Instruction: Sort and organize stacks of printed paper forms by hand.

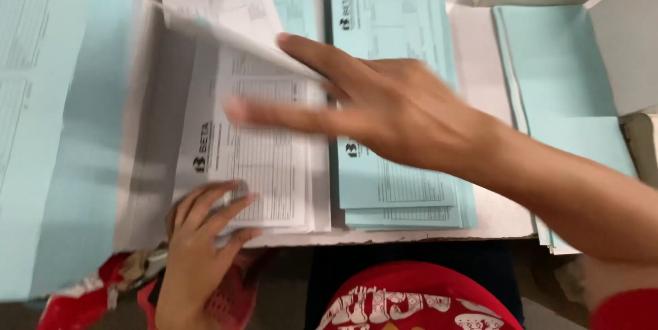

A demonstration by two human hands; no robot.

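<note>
Up top, right hand (384, 107) lifts white sheet (226, 28); left hand (202, 234) pins stack's (267, 159) near edge.

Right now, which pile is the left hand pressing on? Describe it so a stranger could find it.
On the white table, look left of the pale blue form stack. The white form stack lies under the left hand at its near corner; it alone is white, with the right hand lifting its top sheet.

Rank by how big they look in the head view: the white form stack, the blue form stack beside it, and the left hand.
1. White form stack: largest, though the right hand covers part.
2. Blue form stack: close behind and also partly hidden, so this order is unsure.
3. Left hand: clearly smallest, resting on the white stack's near corner.
</note>
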